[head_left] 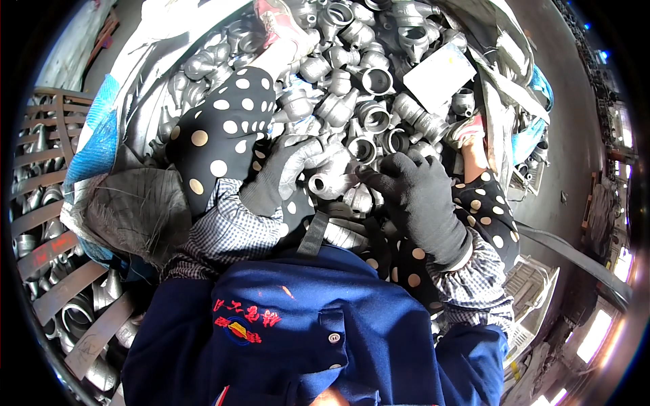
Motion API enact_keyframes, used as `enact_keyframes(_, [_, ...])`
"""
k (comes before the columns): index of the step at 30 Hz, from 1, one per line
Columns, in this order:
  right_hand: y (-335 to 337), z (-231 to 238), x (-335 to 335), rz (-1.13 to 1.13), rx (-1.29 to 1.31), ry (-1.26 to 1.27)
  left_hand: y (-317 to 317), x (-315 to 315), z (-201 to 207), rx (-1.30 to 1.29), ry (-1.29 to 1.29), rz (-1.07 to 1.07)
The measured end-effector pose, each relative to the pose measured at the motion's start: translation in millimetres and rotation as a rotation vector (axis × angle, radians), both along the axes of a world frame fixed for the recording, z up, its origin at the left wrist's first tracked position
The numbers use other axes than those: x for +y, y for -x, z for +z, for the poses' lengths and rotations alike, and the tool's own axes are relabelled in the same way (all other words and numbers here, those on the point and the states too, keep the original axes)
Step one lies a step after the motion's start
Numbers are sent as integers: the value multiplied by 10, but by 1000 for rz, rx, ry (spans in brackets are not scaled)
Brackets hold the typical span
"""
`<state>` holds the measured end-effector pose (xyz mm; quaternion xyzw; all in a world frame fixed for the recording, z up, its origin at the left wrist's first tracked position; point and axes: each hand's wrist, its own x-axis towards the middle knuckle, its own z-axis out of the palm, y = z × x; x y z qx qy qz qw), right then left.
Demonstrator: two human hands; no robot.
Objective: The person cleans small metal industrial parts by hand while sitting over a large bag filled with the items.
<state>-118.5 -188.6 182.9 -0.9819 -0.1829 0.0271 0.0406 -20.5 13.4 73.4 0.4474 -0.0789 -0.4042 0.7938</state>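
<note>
My left hand (283, 170), in a grey work glove, is closed around a grey metal casting (332, 181) with a round, bored spout end. From the other side my right hand (416, 199), in a dark glove, comes up against this casting. Its fingers are curled with the tips at the casting's right edge. Whatever lies inside those fingers is hidden. Just beyond both hands spreads a heap of similar grey castings (338, 108), many with open round mouths. My legs, in dotted trousers, stretch out over the heap on both sides.
A large white woven sack (504, 101) with blue parts surrounds the heap. On the heap lies a pale flat sheet (440, 76). To the left, a slatted metal cage (47, 260) holds more castings. A pale plastic crate (535, 298) stands at the lower right.
</note>
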Motion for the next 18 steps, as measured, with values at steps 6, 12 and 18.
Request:
enact_keyframes(6, [-19, -3, -38, 0, 32, -40, 26, 4, -20, 64, 5, 21])
enact_keyframes(12, [-42, 11, -62, -3, 121, -103, -18, 20, 13, -51, -57, -32])
enact_keyframes(18, [-13, -66, -158, -113, 96, -310, -19, 48, -76, -256, -85, -75])
